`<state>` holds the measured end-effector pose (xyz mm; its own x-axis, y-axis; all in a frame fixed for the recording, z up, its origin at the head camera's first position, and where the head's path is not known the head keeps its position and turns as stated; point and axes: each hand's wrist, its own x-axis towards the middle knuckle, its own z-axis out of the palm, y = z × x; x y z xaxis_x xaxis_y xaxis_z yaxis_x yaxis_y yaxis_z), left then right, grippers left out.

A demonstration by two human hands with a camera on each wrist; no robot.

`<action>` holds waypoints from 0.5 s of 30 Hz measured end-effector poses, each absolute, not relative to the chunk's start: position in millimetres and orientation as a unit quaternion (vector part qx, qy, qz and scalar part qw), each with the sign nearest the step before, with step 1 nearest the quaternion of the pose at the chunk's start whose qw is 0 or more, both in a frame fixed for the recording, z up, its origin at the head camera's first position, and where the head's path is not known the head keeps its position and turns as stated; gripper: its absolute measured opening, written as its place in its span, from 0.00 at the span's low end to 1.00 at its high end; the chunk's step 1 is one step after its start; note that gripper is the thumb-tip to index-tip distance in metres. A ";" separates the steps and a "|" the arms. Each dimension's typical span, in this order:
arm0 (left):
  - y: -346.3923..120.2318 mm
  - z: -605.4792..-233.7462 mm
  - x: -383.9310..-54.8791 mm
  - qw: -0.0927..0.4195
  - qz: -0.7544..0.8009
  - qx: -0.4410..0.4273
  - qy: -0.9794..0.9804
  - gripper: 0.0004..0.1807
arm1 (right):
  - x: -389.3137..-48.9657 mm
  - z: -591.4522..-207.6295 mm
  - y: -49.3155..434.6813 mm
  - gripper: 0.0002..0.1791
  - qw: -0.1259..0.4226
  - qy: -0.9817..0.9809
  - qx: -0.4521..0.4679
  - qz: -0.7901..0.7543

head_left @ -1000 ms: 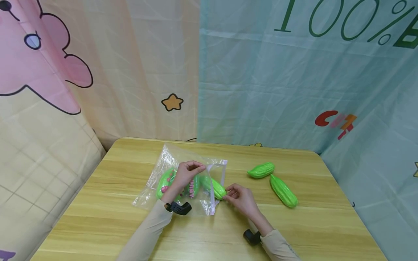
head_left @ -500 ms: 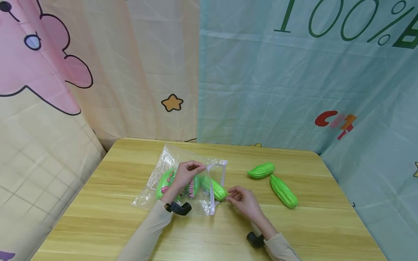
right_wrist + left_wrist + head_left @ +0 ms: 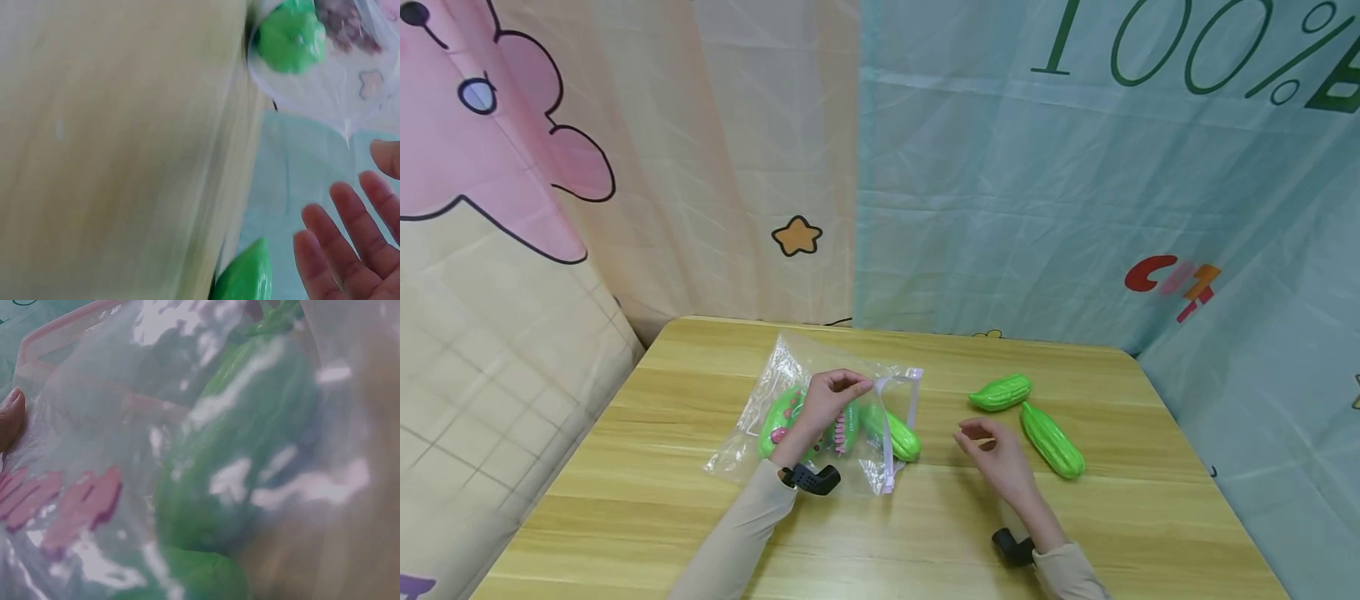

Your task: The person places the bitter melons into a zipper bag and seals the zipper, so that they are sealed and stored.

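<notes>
My left hand [image 3: 829,398] pinches the upper edge of a clear plastic bag [image 3: 790,354] near its pale zip strip [image 3: 914,393]. A green ridged toy bitter gourd [image 3: 904,442] lies partly inside, its rounded end sticking out of the mouth. Deeper in the bag sit a green piece with pink spots [image 3: 775,421] and a green piece with a pink toothed edge [image 3: 842,431], partly behind the left arm. My right hand [image 3: 996,458] holds nothing, its fingers loosely bent, between the bag and two more toy bitter gourds, one farther back [image 3: 1000,392] and one to its right [image 3: 1052,442].
The wooden table [image 3: 850,550] carries everything. Printed curtains [image 3: 985,208] hang right behind its far edge and along the sides. A black camera sits on each wrist. Through the left wrist camera, the bag's film fills most of the view.
My right hand has let go of the gourd at the bag's mouth and moved right, toward the two loose gourds. The left hand and bag have stayed put.
</notes>
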<state>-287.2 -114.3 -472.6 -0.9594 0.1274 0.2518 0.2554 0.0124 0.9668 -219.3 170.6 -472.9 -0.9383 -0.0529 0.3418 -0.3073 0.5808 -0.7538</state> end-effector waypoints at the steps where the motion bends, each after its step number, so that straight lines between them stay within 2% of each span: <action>1: -114.3 -472.8 -287.2 0.047 -0.690 -0.135 -0.710 0.10 | -219.5 -472.1 173.9 0.09 0.159 -0.875 0.106 0.445; 4: -114.3 -473.5 -287.5 0.050 -0.690 -0.136 -0.709 0.09 | -220.0 -471.5 183.1 0.09 0.206 -0.873 0.112 0.428; 7: -114.3 -474.3 -288.0 0.051 -0.691 -0.134 -0.709 0.09 | -219.9 -472.6 191.3 0.09 0.232 -0.874 0.114 0.413; 15: -115.0 -472.3 -287.8 0.031 -0.685 -0.122 -0.718 0.12 | -218.8 -475.7 208.5 0.17 0.226 -0.875 0.084 0.421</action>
<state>-287.8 -115.0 -472.3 -0.9684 0.1326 0.2112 0.2171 0.0320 0.9756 -218.8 208.5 -475.7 -0.8840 0.0440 0.4655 -0.3363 0.6317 -0.6985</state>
